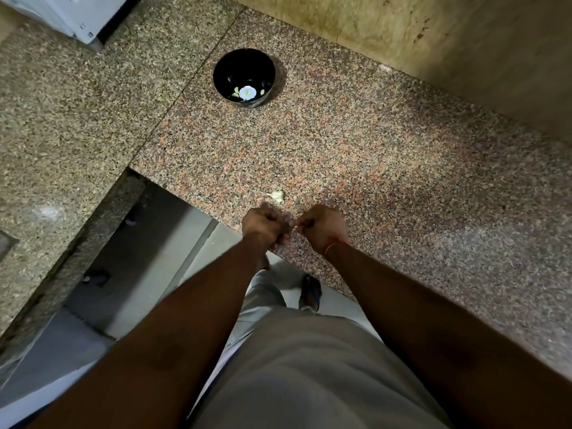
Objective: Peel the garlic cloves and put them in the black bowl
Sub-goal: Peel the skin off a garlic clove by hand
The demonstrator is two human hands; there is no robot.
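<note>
Granite bench carries a black bowl near the wall, with peeled cloves inside. Both hands hover over the near edge, fingers curled: left hand and right hand pinch something small between them, too hidden to name. One clove lies just beyond them.

No readable writing anywhere, no label or brand on the black bowl, none on the granite desk, nothing legible on the white appliance

Black bowl holds peeled cloves; garlic piece lies near counter edge.
</note>
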